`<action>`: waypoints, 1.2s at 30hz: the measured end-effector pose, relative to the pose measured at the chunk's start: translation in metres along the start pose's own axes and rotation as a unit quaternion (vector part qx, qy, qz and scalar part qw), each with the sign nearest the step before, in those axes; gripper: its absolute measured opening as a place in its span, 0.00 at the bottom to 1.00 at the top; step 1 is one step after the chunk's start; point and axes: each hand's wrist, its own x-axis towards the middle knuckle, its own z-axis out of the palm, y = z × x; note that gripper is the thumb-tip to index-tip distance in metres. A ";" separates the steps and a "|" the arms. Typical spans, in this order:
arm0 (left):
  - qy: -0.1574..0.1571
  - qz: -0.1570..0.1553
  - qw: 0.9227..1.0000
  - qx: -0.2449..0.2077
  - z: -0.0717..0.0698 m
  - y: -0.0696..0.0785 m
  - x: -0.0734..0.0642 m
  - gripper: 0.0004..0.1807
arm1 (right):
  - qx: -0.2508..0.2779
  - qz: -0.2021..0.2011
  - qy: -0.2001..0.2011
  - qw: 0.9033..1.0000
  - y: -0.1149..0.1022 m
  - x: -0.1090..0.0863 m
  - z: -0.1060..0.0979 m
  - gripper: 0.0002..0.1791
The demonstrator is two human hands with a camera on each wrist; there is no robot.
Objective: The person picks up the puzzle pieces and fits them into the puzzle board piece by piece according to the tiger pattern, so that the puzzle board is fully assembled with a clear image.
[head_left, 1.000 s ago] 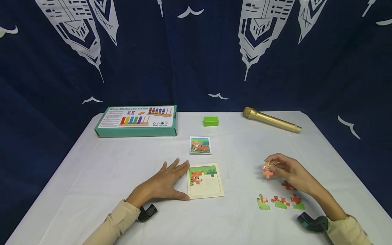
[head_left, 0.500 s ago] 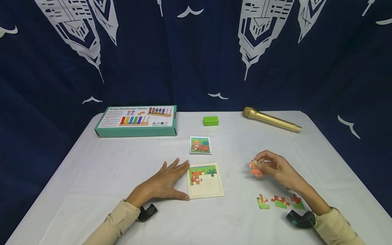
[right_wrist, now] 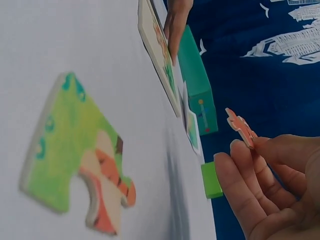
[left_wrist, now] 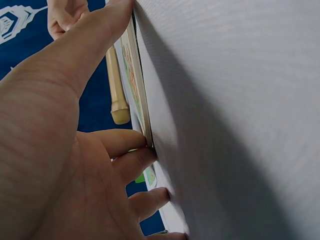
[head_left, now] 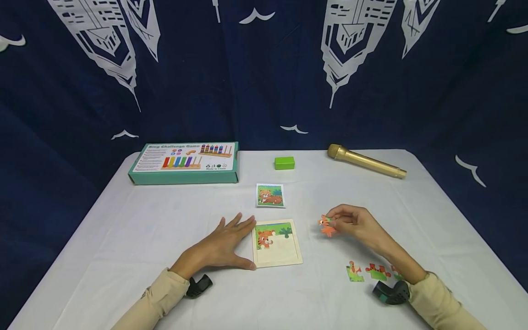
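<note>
An orange puzzle piece [head_left: 327, 227] is pinched between the thumb and fingers of my right hand [head_left: 356, 227], held above the table right of the puzzle tray. In the right wrist view the piece [right_wrist: 241, 129] shows edge-on at the fingertips. My left hand [head_left: 220, 247] lies spread, thumb and index finger touching the left edge of the wooden puzzle tray [head_left: 276, 265]. Inside the tray, pieces with a tiger head and green leaves fill the top and left. In the left wrist view, the left fingers [left_wrist: 135, 162] meet the tray's side.
Loose puzzle pieces [head_left: 377, 272] lie at the right, partly behind the right forearm. A tiger picture card [head_left: 270, 196] sits beyond the tray. Farther back are a game box [head_left: 185, 178], a green block [head_left: 284, 163] and a gold microphone [head_left: 367, 162].
My right hand has moved left toward the tray, carrying the orange puzzle piece. The forearm now covers a loose piece that showed before. My left hand has stayed in place.
</note>
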 end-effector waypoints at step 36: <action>-0.003 -0.002 1.000 -0.002 -0.001 0.000 -0.001 0.60 | -0.030 -0.056 -0.075 0.995 -0.020 0.036 0.074 0.04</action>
